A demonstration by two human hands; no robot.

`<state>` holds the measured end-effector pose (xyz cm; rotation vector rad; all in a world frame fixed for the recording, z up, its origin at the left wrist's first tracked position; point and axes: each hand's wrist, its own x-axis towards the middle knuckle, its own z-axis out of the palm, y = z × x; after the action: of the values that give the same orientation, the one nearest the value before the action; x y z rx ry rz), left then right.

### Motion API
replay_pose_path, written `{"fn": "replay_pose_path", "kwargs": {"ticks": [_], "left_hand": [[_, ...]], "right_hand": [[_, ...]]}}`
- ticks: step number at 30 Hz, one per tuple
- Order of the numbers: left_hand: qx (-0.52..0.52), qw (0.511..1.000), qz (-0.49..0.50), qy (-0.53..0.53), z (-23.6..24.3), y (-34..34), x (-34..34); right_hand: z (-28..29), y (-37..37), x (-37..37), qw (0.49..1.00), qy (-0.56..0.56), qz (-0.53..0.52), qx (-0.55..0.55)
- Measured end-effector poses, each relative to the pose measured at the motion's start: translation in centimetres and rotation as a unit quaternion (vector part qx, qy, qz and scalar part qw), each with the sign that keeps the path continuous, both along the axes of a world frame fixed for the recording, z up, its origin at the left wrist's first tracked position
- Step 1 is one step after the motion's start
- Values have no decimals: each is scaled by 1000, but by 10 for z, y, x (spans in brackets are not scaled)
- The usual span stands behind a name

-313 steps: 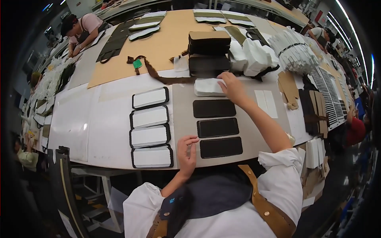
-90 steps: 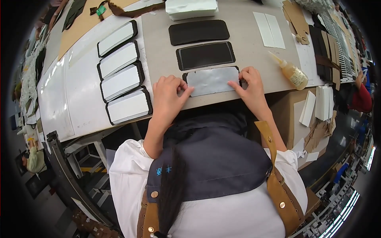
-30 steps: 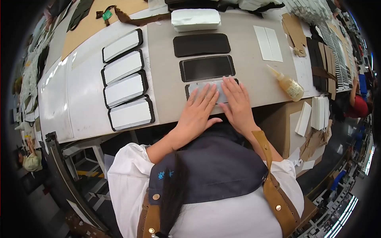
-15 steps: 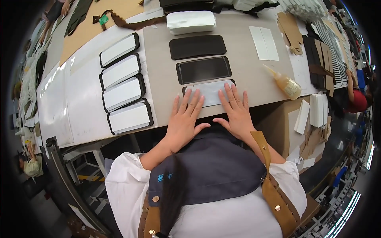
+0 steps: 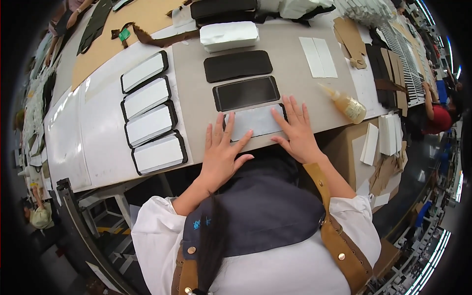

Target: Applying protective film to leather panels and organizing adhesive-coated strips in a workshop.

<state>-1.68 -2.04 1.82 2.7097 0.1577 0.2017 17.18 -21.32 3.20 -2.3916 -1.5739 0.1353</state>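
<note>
Grey-faced black panel, round-cornered, lies flat on the desk right in front of me, with only a narrow strip between it and the near edge. My left grip and right grip are both opened out, fingers spread and clamped on nothing; some of my fingertips lie over the panel's two ends. To the right, bare desk runs from my right grip to the tilted glue bottle, whose nozzle points up and left. To the left, another bare lane parts me from four white-topped black pads in a column. Away from me the room is tight: a black panel with a pale outline sits just beyond, then a plain black panel, then a white bundle.

My fingers hide much of the panel's left end and part of its right; whether they press or merely rest, I can't tell. At the top, the picture cuts off a black stack.

The panel's facing looks smooth, pale and slightly glossy, with black border showing at the corners between my fingers.
</note>
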Motion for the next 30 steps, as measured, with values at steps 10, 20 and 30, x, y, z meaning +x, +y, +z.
{"fn": "replay_pose_path", "kwargs": {"ticks": [10, 20, 30], "left_hand": [[-26, 980, 140, -142, -1, 31, 8], [-127, 947, 165, -243, 8, 20, 0], [-152, 942, 182, -237, 7, 25, -7]], "right_hand": [[46, 60, 94, 974, -31, -45, 222], [25, 224, 149, 963, 52, 61, 258], [-23, 255, 177, 974, 79, 45, 207]]}}
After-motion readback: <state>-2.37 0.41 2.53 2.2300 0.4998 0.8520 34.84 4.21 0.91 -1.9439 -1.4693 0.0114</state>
